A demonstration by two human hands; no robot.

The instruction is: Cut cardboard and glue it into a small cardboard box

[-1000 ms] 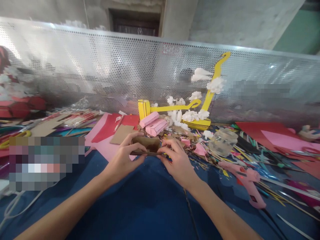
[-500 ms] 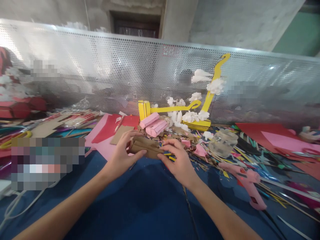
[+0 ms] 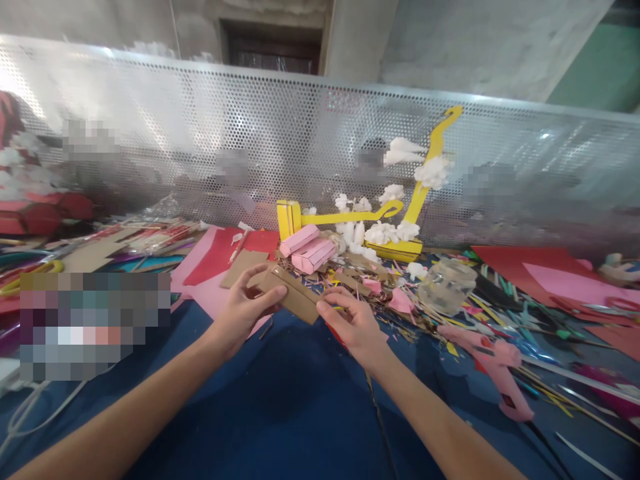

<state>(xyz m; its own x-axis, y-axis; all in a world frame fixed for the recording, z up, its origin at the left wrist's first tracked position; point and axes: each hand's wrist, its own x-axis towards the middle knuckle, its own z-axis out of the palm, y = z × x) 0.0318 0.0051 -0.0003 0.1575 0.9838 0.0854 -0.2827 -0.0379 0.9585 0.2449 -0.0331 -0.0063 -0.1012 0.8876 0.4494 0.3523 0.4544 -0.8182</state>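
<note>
A folded brown cardboard piece (image 3: 294,299) is held above the blue table cover (image 3: 280,400), tilted down to the right. My left hand (image 3: 243,312) grips its left end with thumb and fingers closed round it. My right hand (image 3: 350,320) pinches its lower right corner, fingers curled. Just behind it lie pink paper boxes (image 3: 306,248) and a heap of paper scraps (image 3: 380,293).
A yellow paper model with white foam flowers (image 3: 395,213) stands against the perforated metal screen (image 3: 200,133). A clear glass jar (image 3: 447,283) and a pink glue gun (image 3: 493,363) lie to the right. Red and pink sheets (image 3: 550,267) and coloured strips cover both sides.
The cardboard piece has been turned from lying level between both hands to tilting down to the right. My right hand has slid lower, to its corner.
</note>
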